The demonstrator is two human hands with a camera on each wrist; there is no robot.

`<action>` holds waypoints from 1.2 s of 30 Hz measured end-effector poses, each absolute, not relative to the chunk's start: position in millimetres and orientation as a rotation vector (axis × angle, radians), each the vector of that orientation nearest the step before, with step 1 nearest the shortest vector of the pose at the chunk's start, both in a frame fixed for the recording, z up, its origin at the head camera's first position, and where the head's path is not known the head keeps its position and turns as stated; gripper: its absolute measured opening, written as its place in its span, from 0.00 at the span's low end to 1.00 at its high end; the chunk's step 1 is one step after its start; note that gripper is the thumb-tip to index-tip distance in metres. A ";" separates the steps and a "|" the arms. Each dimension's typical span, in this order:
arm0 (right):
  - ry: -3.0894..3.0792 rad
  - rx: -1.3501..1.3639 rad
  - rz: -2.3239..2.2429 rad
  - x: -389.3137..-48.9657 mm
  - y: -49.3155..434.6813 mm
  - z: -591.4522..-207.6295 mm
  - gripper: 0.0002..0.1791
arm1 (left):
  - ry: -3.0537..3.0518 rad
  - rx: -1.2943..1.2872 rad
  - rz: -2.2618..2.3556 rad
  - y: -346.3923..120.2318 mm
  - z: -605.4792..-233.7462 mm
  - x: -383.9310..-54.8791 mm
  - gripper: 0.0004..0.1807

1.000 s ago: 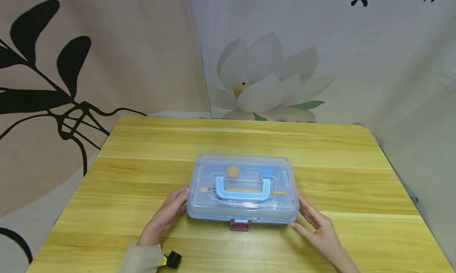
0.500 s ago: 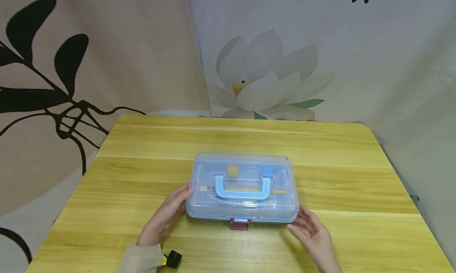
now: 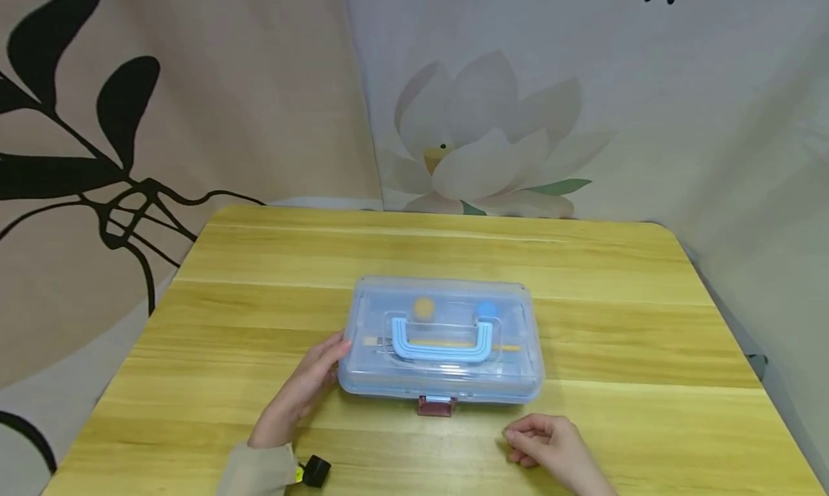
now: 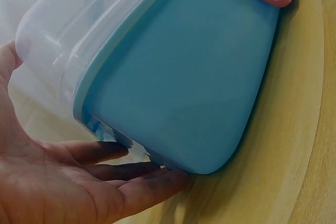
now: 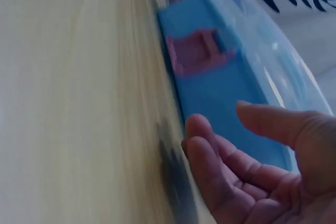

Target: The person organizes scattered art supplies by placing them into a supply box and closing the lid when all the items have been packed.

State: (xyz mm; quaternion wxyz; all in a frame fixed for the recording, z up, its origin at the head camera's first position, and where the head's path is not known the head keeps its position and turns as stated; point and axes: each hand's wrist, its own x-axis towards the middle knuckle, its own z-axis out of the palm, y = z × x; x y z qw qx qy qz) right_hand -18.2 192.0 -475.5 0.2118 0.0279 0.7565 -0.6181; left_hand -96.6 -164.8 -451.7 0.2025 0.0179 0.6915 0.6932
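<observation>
A plastic storage box point(image 3: 388, 378) with a clear lid and light-blue base point(image 4: 178, 77) lies flat on the table, lid down on the base. Its blue carry handle point(image 3: 442, 355) lies folded on top, and a reddish latch point(image 3: 437, 407) sticks out at the front. My left hand point(image 3: 306, 381) touches the box's left end, thumb at the lid's edge and nearly straight fingers along the side. In front of the right corner, apart from the box, is my right hand point(image 3: 552, 444), its fingers loosely curled around nothing.
Through the lid show a yellowish round thing point(image 3: 424, 309), a blue round thing point(image 3: 486, 309) and a thin yellow stick point(image 3: 506, 348). A small black device point(image 3: 316, 471) sits at my left cuff. Printed cloth point(image 3: 272, 93) hangs behind the wooden table point(image 3: 622, 323).
My right hand has left the box's right end and moved toward me and to the left, its fingers curling in. The left hand and the box have stayed in place.
</observation>
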 end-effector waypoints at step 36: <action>2.421 -0.538 -1.893 -18.1 125.1 -457.9 0.05 | 1.917 0.044 1.936 -166.2 -447.0 -95.9 0.32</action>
